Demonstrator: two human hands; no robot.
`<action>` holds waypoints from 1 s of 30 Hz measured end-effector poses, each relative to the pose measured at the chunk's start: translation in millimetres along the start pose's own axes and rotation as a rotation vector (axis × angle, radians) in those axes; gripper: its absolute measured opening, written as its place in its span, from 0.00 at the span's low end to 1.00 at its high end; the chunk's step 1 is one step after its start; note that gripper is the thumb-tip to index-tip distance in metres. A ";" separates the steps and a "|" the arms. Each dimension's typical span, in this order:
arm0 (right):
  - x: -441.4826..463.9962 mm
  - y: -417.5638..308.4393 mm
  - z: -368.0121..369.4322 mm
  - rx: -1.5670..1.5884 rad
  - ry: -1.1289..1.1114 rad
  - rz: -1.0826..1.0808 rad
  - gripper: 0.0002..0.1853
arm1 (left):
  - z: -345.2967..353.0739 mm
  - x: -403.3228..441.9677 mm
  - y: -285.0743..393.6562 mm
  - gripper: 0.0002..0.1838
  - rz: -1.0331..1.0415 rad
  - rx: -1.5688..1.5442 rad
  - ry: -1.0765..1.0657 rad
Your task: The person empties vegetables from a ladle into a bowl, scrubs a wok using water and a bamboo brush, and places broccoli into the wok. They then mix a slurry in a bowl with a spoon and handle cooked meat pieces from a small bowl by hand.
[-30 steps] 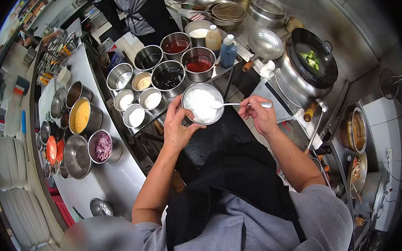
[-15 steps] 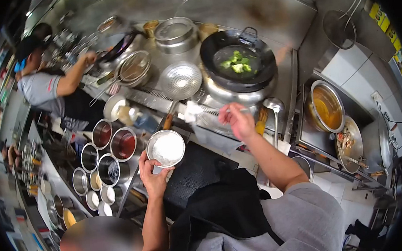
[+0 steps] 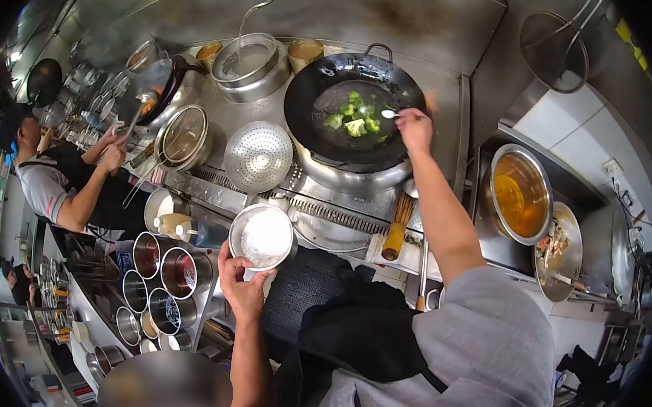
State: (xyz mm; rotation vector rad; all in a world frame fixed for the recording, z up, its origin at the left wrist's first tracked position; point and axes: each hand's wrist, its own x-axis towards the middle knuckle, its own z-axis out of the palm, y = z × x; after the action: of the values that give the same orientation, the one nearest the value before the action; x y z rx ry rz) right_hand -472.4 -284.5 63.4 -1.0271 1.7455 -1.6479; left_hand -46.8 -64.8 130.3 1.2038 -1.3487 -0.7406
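My left hand (image 3: 243,289) is closed around the side of a metal bowl (image 3: 289,245) filled with white powder (image 3: 265,236). Reaching over the right part of a black wok (image 3: 307,91), my right hand (image 3: 416,130) pinches a small spoon (image 3: 389,113) with something white in its tip. The spoon is tilted toward the middle of the wok, just above it. Green broccoli pieces (image 3: 355,128) lie in what looks like liquid in the wok. My fingers hide most of the spoon's handle.
A perforated strainer (image 3: 258,157) lies left of the wok. A bamboo brush (image 3: 397,229) and ladle handle rest in front. At right stands a bowl of yellow liquid (image 3: 520,194); at left, several metal containers (image 3: 178,273). Another person (image 3: 59,177) works at a wok further left.
My right hand has moved up and forward from the stove's front edge to over the wok, where the spoon now shows. The left hand still holds the bowl. The view has shifted.
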 end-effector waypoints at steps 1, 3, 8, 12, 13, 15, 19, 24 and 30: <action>-4.4 -1.7 -7.3 0.089 0.074 0.008 0.14 | -0.5 2.8 -0.7 0.23 -0.003 0.007 0.013; -22.8 -19.0 -29.8 0.279 0.063 0.026 0.12 | -5.3 -4.2 -0.6 0.22 -0.067 0.050 0.042; -36.0 -55.2 -54.5 0.496 -0.039 0.014 0.15 | -13.0 -3.8 2.1 0.22 -0.043 0.125 0.080; -67.6 -108.3 -14.8 0.646 -0.312 -0.047 0.19 | -24.7 -3.4 2.6 0.24 -0.023 0.174 0.121; -81.1 -119.5 2.0 0.687 -0.427 -0.060 0.20 | -28.3 -2.3 5.3 0.24 -0.023 0.146 0.133; -122.8 -149.3 41.1 0.759 -0.632 -0.079 0.21 | -31.9 -4.4 24.2 0.24 -0.060 0.079 0.204; -191.8 -173.7 99.4 0.535 -1.209 -0.334 0.25 | -56.5 -19.2 27.9 0.25 0.057 0.289 0.234; -265.9 -253.8 153.3 0.340 -1.500 -0.754 0.26 | -96.0 -65.2 54.9 0.25 -0.032 0.381 0.398; -389.0 -242.7 237.5 0.094 -1.942 -0.537 0.27 | -154.0 -133.2 73.0 0.25 -0.057 0.534 0.586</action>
State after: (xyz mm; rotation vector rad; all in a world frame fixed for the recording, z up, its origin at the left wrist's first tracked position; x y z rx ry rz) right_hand -17.5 -101.8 225.5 -1.9782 0.0492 -0.2370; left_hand 64.6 113.0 182.8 1.7177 -1.0360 -0.0255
